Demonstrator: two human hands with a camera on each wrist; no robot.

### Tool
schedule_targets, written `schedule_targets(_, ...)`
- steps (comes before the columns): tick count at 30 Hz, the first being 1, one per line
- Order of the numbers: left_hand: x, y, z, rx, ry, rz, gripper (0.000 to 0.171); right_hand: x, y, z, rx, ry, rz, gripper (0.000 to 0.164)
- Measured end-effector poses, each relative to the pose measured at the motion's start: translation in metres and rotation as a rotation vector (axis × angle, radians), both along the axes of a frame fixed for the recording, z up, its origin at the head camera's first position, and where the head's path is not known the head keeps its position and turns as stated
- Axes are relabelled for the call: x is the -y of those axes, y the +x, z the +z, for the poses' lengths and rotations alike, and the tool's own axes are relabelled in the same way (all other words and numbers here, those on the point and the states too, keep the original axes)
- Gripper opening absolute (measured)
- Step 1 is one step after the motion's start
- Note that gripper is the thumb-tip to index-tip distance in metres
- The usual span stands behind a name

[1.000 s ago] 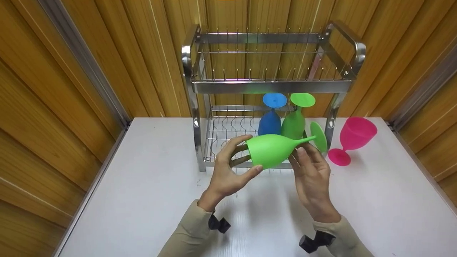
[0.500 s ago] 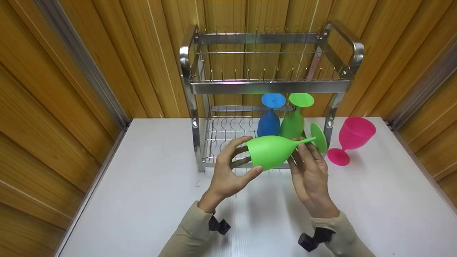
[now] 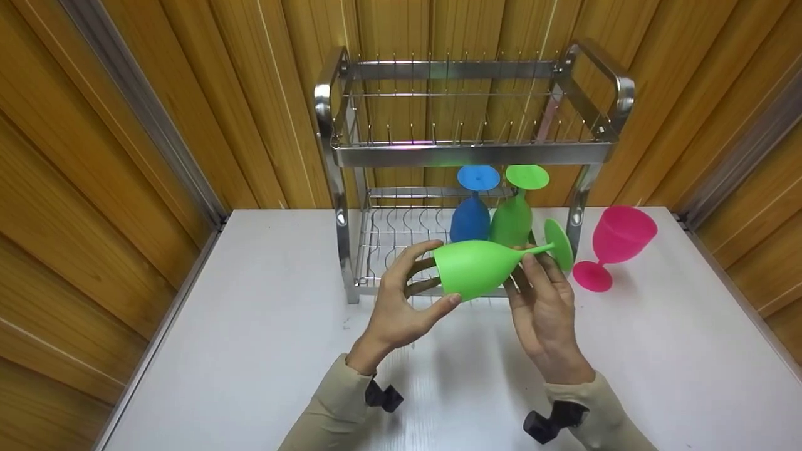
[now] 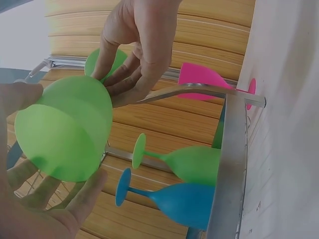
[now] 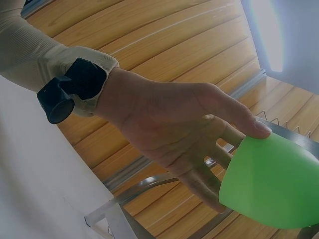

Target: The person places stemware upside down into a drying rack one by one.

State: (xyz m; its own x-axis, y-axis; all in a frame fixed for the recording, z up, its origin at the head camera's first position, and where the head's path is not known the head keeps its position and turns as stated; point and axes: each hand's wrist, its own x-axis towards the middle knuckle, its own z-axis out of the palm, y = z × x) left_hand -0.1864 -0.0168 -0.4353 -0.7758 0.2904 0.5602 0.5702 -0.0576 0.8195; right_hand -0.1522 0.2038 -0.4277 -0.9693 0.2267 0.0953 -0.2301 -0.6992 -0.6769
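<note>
A green plastic goblet lies on its side in the air in front of a metal dish rack, its mouth to the left and its foot to the right. My left hand grips the bowl at the rim, thumb on the near side and fingers on the far side. With thumb and fingers my right hand pinches the stem near the bowl; some of its fingers are hidden behind the stem. The left wrist view looks onto the goblet's mouth. In the right wrist view, the left hand's thumb presses on the green bowl.
Upside down on the lower tier of the rack stand a blue goblet and another green goblet. A pink goblet stands upright on the white table, right of the rack. Thin wire prongs line the upper tier.
</note>
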Motion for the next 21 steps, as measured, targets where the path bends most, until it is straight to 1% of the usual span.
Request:
schedule_targets(5, 0.005, -0.002, 0.001, -0.01, -0.009, -0.001, 0.073, -0.001, 0.001, 0.002, 0.005, -0.008, -0.007, 0.021)
schedule_targets(9, 0.013, -0.006, 0.004, -0.014, -0.011, 0.033, 0.07, -0.001, 0.001, 0.003, 0.008, -0.011, -0.012, 0.021)
schedule_targets(12, 0.022, -0.011, 0.007, -0.045, -0.027, 0.091, 0.067, -0.001, 0.0, 0.002, 0.005, -0.015, -0.012, 0.021)
schedule_targets(14, 0.028, -0.015, 0.008, -0.084, -0.046, 0.142, 0.066, 0.0, 0.0, 0.002, 0.001, -0.017, -0.011, 0.022)
schedule_targets(18, 0.044, -0.025, 0.01, -0.169, -0.082, 0.258, 0.062, 0.001, 0.0, 0.002, -0.018, -0.015, -0.024, 0.022)
schedule_targets(21, 0.059, -0.032, 0.012, -0.198, -0.086, 0.352, 0.059, 0.003, 0.001, 0.001, -0.053, 0.006, -0.047, 0.022)
